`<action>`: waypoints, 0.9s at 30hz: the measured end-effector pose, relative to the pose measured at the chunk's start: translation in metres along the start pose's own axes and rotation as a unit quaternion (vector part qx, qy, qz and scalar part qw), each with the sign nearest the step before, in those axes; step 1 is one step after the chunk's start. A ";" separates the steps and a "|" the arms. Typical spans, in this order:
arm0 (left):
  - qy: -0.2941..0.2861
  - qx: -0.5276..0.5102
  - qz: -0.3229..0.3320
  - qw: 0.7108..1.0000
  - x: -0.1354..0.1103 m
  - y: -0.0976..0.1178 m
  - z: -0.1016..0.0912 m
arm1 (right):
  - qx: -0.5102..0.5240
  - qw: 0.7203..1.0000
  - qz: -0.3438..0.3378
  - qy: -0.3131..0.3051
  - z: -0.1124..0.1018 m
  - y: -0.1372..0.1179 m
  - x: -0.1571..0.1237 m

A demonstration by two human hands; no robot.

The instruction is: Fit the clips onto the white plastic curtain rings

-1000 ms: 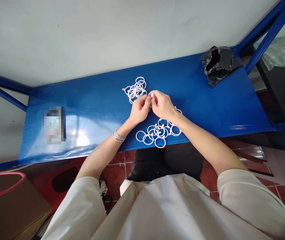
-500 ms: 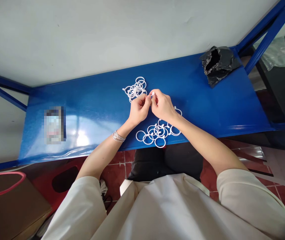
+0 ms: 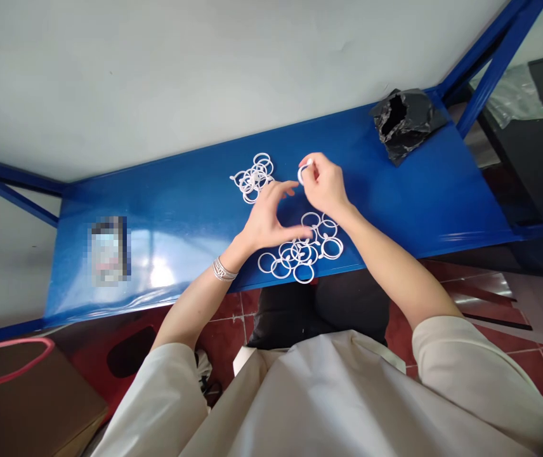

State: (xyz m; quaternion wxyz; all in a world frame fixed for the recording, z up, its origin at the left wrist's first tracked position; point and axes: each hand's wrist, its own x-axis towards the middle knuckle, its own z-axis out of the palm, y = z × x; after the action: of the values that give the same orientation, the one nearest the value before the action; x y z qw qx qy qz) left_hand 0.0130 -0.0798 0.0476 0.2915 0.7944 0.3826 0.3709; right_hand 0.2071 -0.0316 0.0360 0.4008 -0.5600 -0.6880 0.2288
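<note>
My right hand [image 3: 327,185] pinches a white curtain ring [image 3: 300,175] above the table; its round part sticks out left of the fingers, and the rest is hidden by them. My left hand [image 3: 266,219] is open, thumb and fingers spread wide, with nothing in it. Beyond that hand lies a small heap of white rings [image 3: 254,178], partly behind its fingers. A looser cluster of similar rings [image 3: 301,254], with small tabs on their rims, lies near the front edge, below the left thumb.
The blue table [image 3: 176,197] runs along a pale wall. A crumpled black plastic bag [image 3: 412,120] sits at the far right. A blurred-out flat object [image 3: 110,251] lies at the left. Blue metal struts [image 3: 483,95] rise at the ends. A brown box [image 3: 28,393] stands below left.
My hands were together at a ring and have parted. The right hand has moved up and right with the ring. The left hand has opened and come back over the near cluster.
</note>
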 end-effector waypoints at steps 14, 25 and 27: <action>-0.316 0.085 0.076 0.942 -0.008 0.001 -0.004 | 0.032 0.997 0.047 0.048 -0.007 0.026 0.017; -0.277 0.070 0.072 0.956 -0.001 -0.007 -0.014 | 0.038 0.997 0.062 -0.008 -0.010 0.017 0.013; -0.258 0.055 0.064 0.963 0.000 -0.006 -0.014 | 0.036 0.998 0.049 -0.030 -0.011 0.014 0.011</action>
State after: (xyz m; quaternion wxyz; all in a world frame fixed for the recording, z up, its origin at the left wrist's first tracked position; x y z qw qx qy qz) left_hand -0.0006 -0.0743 0.0505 0.3120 0.9007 0.2622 0.1501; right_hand 0.2235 -0.0185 0.0352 0.3881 -0.5712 -0.6626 0.2900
